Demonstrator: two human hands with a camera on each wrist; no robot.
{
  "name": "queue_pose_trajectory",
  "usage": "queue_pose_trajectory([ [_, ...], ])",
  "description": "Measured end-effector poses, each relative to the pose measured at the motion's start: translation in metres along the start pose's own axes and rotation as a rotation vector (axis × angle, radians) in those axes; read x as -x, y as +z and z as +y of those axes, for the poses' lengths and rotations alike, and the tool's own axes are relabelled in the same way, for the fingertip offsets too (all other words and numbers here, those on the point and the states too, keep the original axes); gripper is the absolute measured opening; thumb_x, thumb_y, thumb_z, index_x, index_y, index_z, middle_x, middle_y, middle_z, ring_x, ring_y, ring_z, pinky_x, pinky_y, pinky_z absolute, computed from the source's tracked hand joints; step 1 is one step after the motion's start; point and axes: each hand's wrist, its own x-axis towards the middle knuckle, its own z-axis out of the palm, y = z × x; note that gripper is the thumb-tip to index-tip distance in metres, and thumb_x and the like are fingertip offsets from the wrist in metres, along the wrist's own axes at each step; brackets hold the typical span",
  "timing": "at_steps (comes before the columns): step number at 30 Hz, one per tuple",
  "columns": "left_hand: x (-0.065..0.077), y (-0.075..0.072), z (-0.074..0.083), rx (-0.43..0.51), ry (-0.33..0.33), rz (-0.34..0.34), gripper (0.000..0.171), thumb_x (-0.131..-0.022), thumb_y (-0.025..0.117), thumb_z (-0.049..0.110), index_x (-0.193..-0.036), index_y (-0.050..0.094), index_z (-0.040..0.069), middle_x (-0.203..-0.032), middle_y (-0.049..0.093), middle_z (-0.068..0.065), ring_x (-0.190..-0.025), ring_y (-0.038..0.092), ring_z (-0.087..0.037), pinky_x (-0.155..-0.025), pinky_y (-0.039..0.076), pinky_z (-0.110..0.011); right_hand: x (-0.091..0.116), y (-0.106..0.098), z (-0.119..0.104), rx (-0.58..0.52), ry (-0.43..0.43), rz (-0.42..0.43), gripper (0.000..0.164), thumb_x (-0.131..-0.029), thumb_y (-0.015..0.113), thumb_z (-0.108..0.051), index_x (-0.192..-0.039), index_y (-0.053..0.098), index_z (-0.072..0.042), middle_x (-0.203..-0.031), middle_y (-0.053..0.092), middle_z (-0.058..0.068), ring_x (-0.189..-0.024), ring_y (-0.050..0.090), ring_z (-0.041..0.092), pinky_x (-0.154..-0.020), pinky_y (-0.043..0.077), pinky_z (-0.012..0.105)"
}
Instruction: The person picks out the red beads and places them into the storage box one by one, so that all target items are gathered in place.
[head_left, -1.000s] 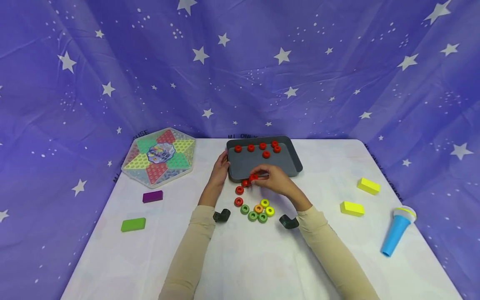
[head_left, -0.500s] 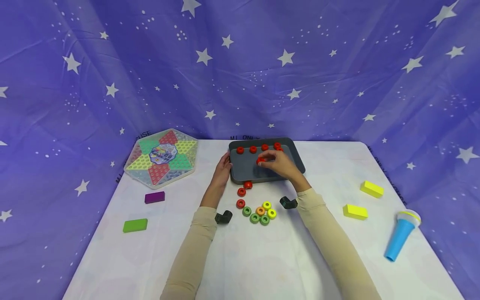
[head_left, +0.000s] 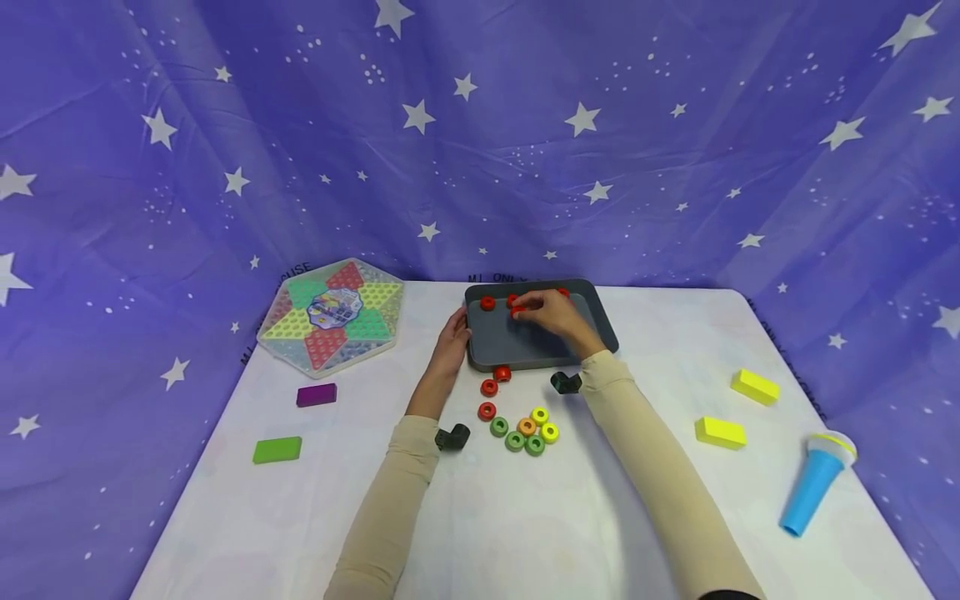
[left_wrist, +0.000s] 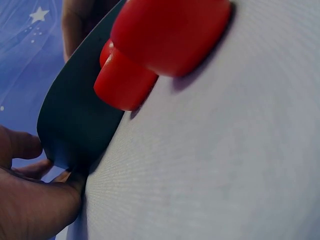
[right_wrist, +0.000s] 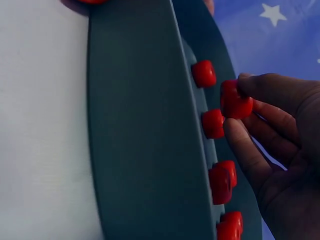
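Note:
A grey tray (head_left: 536, 362) lies near the back edge of the table. My left hand (head_left: 450, 342) holds its left side by the front corner; in the left wrist view, the thumb is low at the corner and the fingers are behind it. Over the tray, my right hand (head_left: 553, 313) pinches a red ring-shaped bead (right_wrist: 236, 100) between thumb and fingertips. Several other red beads (right_wrist: 214, 123) sit along the tray's far side, some hidden behind the right hand in the head view. Three red beads (head_left: 489, 387) stand on the table just before the tray.
Green (head_left: 498, 427), yellow (head_left: 550, 432) and orange (head_left: 527, 427) beads cluster before the tray. Chinese checkers board (head_left: 330, 321), purple block (head_left: 317, 395) and green block (head_left: 277, 450) lie left. On the right are two yellow blocks (head_left: 721, 432) and a blue toy microphone (head_left: 813, 483).
My right hand has carried a red bead from the tray's front edge back over its far side. The left hand stays at the tray's left side. The head view has shifted slightly.

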Motion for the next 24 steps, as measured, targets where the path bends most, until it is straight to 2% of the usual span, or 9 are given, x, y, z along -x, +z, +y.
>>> queue_pose_trajectory([
  [8,-0.002,0.002,0.003,-0.005,0.011,-0.014,0.052,-0.100,0.037,0.002,-0.151,0.029,0.009,-0.155,0.031,-0.013,-0.144,0.028,-0.024,-0.118,0.022,-0.037,-0.015,-0.005,-0.007,0.011,0.014,-0.014,0.028,-0.087,0.072,-0.020,-0.113,0.071,-0.010,-0.111,0.070,0.007,-0.097,0.060,0.022,-0.082,0.049,0.034],
  [11,-0.003,0.001,0.003,-0.007,0.005,-0.006,0.052,-0.100,0.037,0.002,-0.151,0.030,0.009,-0.155,0.031,-0.013,-0.144,0.027,-0.024,-0.118,0.021,-0.037,-0.019,-0.007,-0.010,0.067,0.003,-0.013,0.028,-0.086,0.073,-0.018,-0.112,0.071,-0.007,-0.109,0.071,0.009,-0.093,0.060,0.022,-0.079,0.049,0.034],
  [18,-0.001,0.001,0.001,-0.013,-0.003,0.007,0.052,-0.100,0.038,0.001,-0.151,0.031,0.007,-0.155,0.031,-0.014,-0.144,0.027,-0.025,-0.118,0.021,-0.037,-0.027,-0.009,-0.008,0.281,-0.017,-0.021,0.027,-0.083,0.076,-0.021,-0.105,0.073,-0.006,-0.103,0.071,0.008,-0.088,0.060,0.021,-0.078,0.049,0.035],
  [24,0.001,0.000,-0.005,-0.026,-0.015,0.012,0.052,-0.100,0.038,0.001,-0.151,0.031,0.008,-0.155,0.031,-0.014,-0.144,0.027,-0.027,-0.118,0.021,-0.040,-0.029,-0.007,-0.010,0.323,-0.012,-0.058,0.025,-0.079,0.078,-0.018,-0.099,0.071,-0.003,-0.098,0.070,0.009,-0.089,0.059,0.025,-0.082,0.048,0.038],
])
